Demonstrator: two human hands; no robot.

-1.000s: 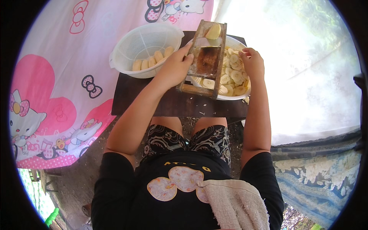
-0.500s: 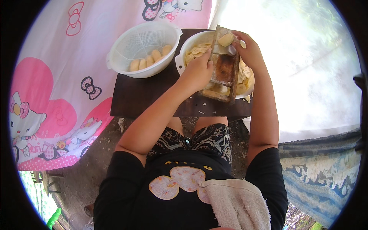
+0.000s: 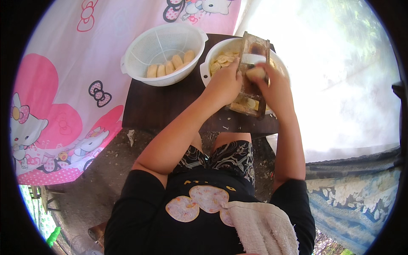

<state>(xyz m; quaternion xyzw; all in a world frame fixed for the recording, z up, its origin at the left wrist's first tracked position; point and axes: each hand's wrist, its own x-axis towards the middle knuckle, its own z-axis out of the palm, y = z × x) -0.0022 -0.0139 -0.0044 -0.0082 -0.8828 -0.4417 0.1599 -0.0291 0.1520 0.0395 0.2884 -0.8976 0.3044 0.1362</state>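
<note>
A wooden slicer board with a metal blade (image 3: 253,58) lies tilted across a white basin (image 3: 205,68). My left hand (image 3: 226,83) grips the slicer's left edge. In my right hand (image 3: 275,87) is a peeled banana piece (image 3: 256,75), blurred a little by motion and pressed on the board below the blade. Thin banana slices (image 3: 222,61) fill the visible left part of the basin. The slicer and my hands hide much of the rest. At the board's near end, a pale slice (image 3: 251,103) shows.
A white strainer basket (image 3: 142,46) with several peeled bananas (image 3: 170,68) stands on the left of the dark table (image 3: 159,106). Small scraps lie near the table's front edge. A pink patterned curtain (image 3: 63,85) hangs at left, a white sheet (image 3: 335,93) at right.
My right hand has drawn the banana piece down the slicer toward me, from above the blade to below it. My left hand still holds the board. The view has shifted slightly.
</note>
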